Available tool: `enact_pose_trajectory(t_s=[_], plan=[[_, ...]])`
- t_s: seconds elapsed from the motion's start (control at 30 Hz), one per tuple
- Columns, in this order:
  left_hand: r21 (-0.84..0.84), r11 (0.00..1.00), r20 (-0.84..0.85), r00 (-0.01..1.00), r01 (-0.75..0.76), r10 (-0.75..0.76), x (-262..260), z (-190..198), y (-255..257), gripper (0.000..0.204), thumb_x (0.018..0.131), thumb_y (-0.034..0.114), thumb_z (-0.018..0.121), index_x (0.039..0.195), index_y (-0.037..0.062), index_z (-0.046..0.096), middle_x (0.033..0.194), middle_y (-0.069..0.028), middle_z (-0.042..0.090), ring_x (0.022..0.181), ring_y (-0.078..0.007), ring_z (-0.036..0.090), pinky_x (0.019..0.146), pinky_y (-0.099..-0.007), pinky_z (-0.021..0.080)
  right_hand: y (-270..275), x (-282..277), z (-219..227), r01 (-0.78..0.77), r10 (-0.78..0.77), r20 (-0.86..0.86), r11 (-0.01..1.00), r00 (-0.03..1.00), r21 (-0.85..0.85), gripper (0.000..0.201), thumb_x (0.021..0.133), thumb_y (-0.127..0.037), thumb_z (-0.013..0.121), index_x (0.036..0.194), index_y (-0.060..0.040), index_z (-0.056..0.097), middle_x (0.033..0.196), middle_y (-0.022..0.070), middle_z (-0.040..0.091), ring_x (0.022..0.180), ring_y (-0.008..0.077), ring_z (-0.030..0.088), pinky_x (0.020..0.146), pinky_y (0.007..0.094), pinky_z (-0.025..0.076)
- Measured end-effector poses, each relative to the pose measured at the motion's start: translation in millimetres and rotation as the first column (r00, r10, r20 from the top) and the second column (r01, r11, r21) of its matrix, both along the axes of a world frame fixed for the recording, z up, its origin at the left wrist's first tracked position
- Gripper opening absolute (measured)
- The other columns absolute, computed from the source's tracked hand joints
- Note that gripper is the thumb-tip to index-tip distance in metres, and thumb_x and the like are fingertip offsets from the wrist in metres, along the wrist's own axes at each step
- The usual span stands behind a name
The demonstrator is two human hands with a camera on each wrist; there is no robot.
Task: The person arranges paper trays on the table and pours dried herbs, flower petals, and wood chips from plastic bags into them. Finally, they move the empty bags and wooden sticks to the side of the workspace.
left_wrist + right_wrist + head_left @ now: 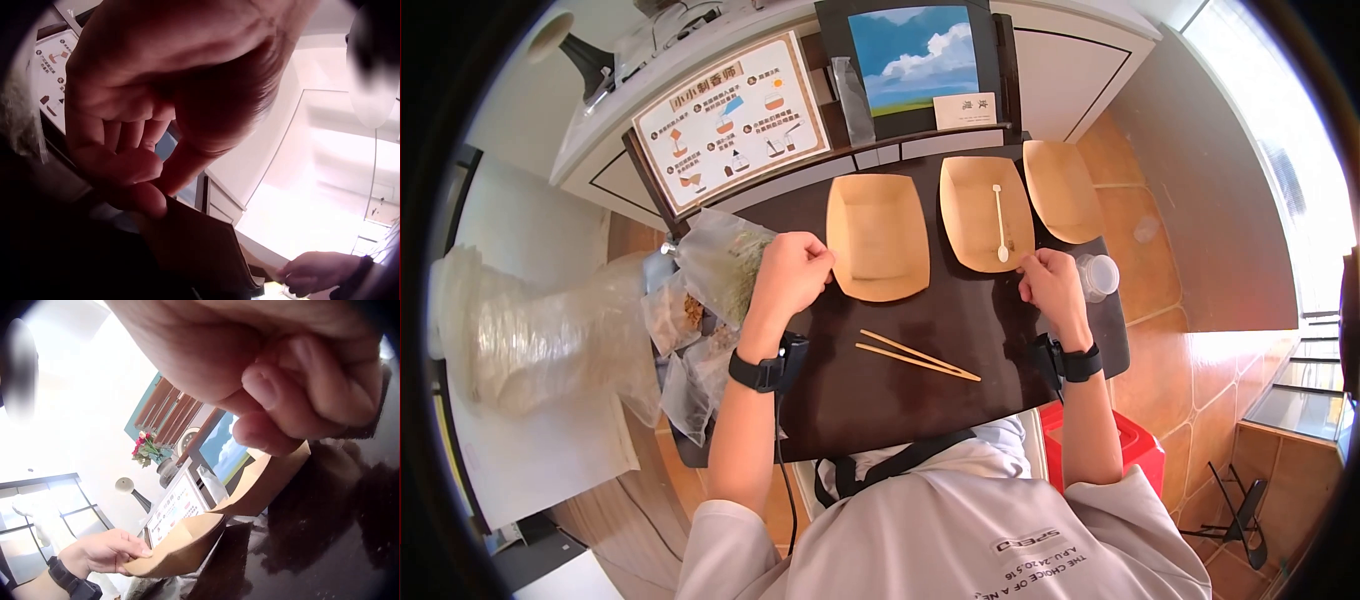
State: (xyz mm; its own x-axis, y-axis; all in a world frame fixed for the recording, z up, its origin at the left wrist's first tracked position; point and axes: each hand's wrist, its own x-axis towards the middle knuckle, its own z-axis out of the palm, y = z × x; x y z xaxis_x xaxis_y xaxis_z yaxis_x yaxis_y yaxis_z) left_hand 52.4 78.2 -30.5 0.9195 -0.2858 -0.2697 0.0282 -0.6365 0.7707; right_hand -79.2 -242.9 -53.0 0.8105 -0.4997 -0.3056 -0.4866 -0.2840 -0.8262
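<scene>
Three brown paper trays stand in a row on the dark table. My left hand (793, 272) pinches the left edge of the left tray (878, 238); the right wrist view shows that hand (103, 551) and the tray (178, 550) too. My right hand (1052, 284) pinches the lower right corner of the middle tray (975, 215), in which a small pale spoon (999, 225) lies. Another tray (1062, 190) stands at the right. Wooden tweezers (918, 358) lie nearer my body, touched by neither hand.
Plastic bags of dried material (735, 262) lie at the table's left side. A clear jar (1098, 277) is beside my right hand. An instruction sheet (732, 120) and a sky picture (915, 60) stand along the back. A red stool (1140, 450) is below the right edge.
</scene>
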Motion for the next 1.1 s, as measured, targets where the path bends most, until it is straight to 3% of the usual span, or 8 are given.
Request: enact_pose_trajectory(t_s=[0.17,0.37,0.5,0.57,0.6,0.67,0.87,1.1], plan=[[-0.244,0.954,-0.033,0.984,-0.177,0.174,-16.5,34.3,31.4,0.016,0.095,0.008,0.061,0.085,-0.0039,0.066,0.073,-0.0093,0.070,0.062,-0.0160,0.069,0.055,-0.0266,0.055,24.8,-4.6,3.9,-0.115,0.115,0.002,0.993,0.993,-0.009,0.031,0.091,-0.020,0.058,0.081,0.0074,0.067,0.055,0.0099,0.062,0.053,0.0161,0.060,0.055,0.0324,0.046],[-0.688,0.633,-0.334,0.929,-0.355,0.158,-26.0,62.5,53.8,0.020,0.096,0.010,0.057,0.083,-0.0040,0.065,0.079,-0.0117,0.070,0.065,-0.0212,0.070,0.060,-0.0359,0.063,69.3,8.4,7.0,-0.242,0.245,-0.032,0.968,0.969,0.071,0.030,0.091,-0.020,0.060,0.076,0.0053,0.065,0.056,0.0088,0.063,0.054,0.0175,0.061,0.056,0.0331,0.047],[-0.681,0.642,-0.332,0.930,-0.352,0.157,-27.6,62.3,54.0,0.021,0.097,0.011,0.056,0.084,-0.0036,0.065,0.080,-0.0116,0.070,0.066,-0.0215,0.071,0.060,-0.0375,0.063,85.2,14.0,7.1,-0.326,0.330,-0.056,0.942,0.942,0.073,0.033,0.091,-0.024,0.062,0.075,0.0046,0.064,0.058,0.0105,0.063,0.056,0.0204,0.061,0.059,0.0338,0.048],[-0.705,0.629,-0.313,0.939,-0.329,0.140,-30.6,61.3,50.8,0.019,0.096,0.010,0.057,0.084,-0.0029,0.064,0.080,-0.0115,0.070,0.065,-0.0213,0.070,0.060,-0.0379,0.063,89.3,11.1,2.5,-0.295,0.362,0.167,0.898,0.917,-0.326,0.024,0.090,-0.020,0.067,0.081,0.0030,0.065,0.062,0.0118,0.062,0.056,0.0251,0.059,0.059,0.0352,0.049],[-0.708,0.624,-0.314,0.939,-0.331,0.142,-32.5,62.8,47.5,0.019,0.096,0.010,0.057,0.084,-0.0029,0.064,0.080,-0.0115,0.070,0.065,-0.0213,0.070,0.060,-0.0379,0.063,87.0,8.4,6.0,-0.298,0.366,0.165,0.896,0.916,-0.330,0.024,0.090,-0.020,0.067,0.081,0.0030,0.065,0.062,0.0118,0.062,0.056,0.0251,0.059,0.059,0.0352,0.049],[-0.692,0.650,-0.291,0.945,-0.315,0.148,-39.7,66.3,39.6,0.017,0.096,0.008,0.058,0.083,-0.0019,0.064,0.079,-0.0104,0.070,0.065,-0.0186,0.070,0.061,-0.0346,0.062,91.4,1.2,59.0,-0.029,0.184,0.416,0.935,0.891,-0.352,0.014,0.087,-0.013,0.071,0.090,-0.0003,0.065,0.072,0.0120,0.060,0.064,0.0291,0.059,0.064,0.0358,0.050],[-0.654,0.719,-0.153,0.972,-0.236,0.180,-60.0,58.1,11.2,0.012,0.094,0.004,0.062,0.083,-0.0011,0.063,0.079,-0.0066,0.070,0.068,-0.0130,0.069,0.064,-0.0279,0.060,104.1,-10.8,116.5,-0.358,0.727,0.507,0.677,0.463,-0.643,0.030,0.075,-0.005,0.080,0.104,-0.0061,0.072,0.114,0.0131,0.058,0.099,0.0319,0.058,0.080,0.0388,0.052],[-0.772,0.596,-0.188,0.975,-0.220,0.116,-71.9,55.7,3.6,0.012,0.096,0.005,0.061,0.085,0.0005,0.059,0.102,-0.0086,0.068,0.087,-0.0131,0.067,0.074,-0.0309,0.061,110.5,-9.3,111.4,-0.472,0.723,0.496,0.690,0.480,-0.549,0.020,0.073,-0.006,0.083,0.092,-0.0064,0.078,0.113,0.0106,0.060,0.100,0.0300,0.059,0.081,0.0371,0.054]])
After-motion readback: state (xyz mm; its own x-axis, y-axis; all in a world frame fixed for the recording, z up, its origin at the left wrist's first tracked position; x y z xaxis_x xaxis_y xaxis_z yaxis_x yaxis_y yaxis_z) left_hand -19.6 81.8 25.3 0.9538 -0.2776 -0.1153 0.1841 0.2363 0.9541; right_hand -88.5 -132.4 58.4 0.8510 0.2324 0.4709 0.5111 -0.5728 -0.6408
